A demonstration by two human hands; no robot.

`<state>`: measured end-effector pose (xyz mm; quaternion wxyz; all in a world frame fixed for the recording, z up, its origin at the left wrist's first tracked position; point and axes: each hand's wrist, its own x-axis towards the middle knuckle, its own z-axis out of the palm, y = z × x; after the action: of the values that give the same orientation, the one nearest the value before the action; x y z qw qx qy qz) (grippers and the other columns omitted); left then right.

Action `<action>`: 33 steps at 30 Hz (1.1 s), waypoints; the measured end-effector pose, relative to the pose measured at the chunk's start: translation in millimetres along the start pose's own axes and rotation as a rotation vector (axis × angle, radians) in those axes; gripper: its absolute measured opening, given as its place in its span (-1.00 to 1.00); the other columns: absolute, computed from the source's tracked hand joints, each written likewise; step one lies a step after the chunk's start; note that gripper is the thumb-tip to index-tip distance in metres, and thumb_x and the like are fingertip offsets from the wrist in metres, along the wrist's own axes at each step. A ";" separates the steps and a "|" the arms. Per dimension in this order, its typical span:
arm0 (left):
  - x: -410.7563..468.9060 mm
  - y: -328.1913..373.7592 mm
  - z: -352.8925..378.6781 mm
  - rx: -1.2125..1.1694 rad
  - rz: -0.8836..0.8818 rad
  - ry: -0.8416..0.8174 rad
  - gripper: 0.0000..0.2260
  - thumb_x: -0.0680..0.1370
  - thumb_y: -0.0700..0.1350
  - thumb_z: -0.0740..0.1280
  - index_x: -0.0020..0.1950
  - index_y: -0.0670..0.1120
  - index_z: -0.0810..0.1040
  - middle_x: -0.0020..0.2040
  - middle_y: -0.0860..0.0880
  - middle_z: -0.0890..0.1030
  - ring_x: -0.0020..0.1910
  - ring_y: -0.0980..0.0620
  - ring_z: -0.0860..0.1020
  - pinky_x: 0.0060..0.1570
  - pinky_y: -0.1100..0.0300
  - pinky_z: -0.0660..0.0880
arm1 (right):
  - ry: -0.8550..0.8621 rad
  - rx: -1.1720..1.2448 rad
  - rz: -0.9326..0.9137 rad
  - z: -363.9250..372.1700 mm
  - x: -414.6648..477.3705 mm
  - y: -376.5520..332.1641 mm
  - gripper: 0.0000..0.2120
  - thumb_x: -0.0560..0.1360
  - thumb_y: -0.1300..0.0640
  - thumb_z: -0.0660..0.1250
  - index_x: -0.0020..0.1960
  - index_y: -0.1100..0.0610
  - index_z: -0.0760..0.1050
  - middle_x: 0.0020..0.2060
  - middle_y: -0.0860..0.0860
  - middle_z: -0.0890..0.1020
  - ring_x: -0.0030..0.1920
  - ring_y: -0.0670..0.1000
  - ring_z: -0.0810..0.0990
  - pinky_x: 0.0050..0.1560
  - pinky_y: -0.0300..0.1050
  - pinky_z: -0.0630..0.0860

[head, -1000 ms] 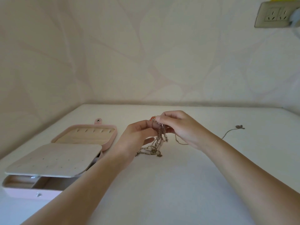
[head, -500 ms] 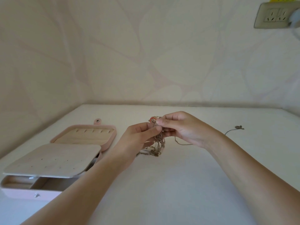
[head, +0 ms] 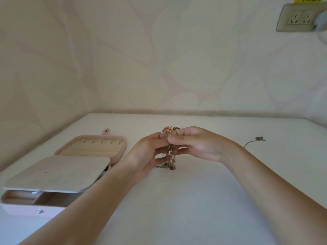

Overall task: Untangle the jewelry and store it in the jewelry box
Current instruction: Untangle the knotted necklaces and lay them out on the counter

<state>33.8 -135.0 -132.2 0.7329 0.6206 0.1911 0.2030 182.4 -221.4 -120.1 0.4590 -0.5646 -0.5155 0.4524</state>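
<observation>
A tangled clump of thin gold-coloured chains with a small red loop at its top is held above the white table. My left hand and my right hand both pinch the top of the clump, fingertips close together. The loose ends hang down and touch the table. A pink jewelry box lies open at the left, its beige inner panel raised over the compartments and its lid flat behind.
A single thin chain with a small pendant lies on the table to the right, partly hidden behind my right wrist. Walls close the back and left sides. A wall socket sits at the top right.
Both hands have lifted the clump a little higher, so more of its chains hang free. The red loop now shows above my fingertips.
</observation>
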 end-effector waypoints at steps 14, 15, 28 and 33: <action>1.7 -1.1 4.2 0.116 0.252 0.112 -0.85 0.58 -0.23 0.24 -0.19 -0.12 0.44 -0.36 0.10 0.56 -0.28 0.17 0.55 -0.08 0.24 0.46 | 0.502 -0.685 -0.342 23.8 4.8 1.2 -0.89 0.54 0.24 0.20 -0.08 0.06 0.43 -0.27 0.04 0.63 -0.25 0.04 0.61 -0.24 -0.09 0.48; 2.1 0.5 2.9 0.082 0.282 0.130 -0.85 0.58 -0.24 0.23 -0.20 -0.11 0.42 -0.36 0.08 0.56 -0.29 0.16 0.55 -0.08 0.24 0.47 | 0.490 -0.703 -0.326 24.0 5.0 0.4 -0.86 0.55 0.26 0.17 -0.08 0.07 0.45 -0.29 0.04 0.63 -0.27 0.03 0.61 -0.25 -0.08 0.48; 5.5 7.8 1.2 -0.175 0.265 -0.019 -0.84 0.58 -0.20 0.19 -0.20 -0.13 0.42 -0.31 0.00 0.53 -0.25 0.09 0.54 -0.05 0.16 0.50 | 0.640 -0.604 -0.323 26.3 5.1 -5.1 -0.81 0.51 0.29 0.22 -0.10 0.04 0.53 -0.23 0.00 0.64 -0.25 0.00 0.61 -0.19 -0.12 0.51; 4.3 13.0 -1.6 -0.223 0.175 -0.059 -0.86 0.49 -0.12 0.25 -0.25 -0.12 0.40 -0.42 0.02 0.35 -0.40 0.08 0.38 -0.29 0.23 0.48 | 0.630 -0.511 -0.265 26.6 6.7 -4.5 -0.82 0.53 0.26 0.25 -0.12 0.02 0.56 -0.21 -0.04 0.67 -0.18 -0.03 0.63 -0.06 -0.15 0.53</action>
<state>35.8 -129.5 -119.8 0.7821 0.5552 0.0909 0.2680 155.8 -213.1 -120.4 0.4938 -0.6997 -0.5137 0.0526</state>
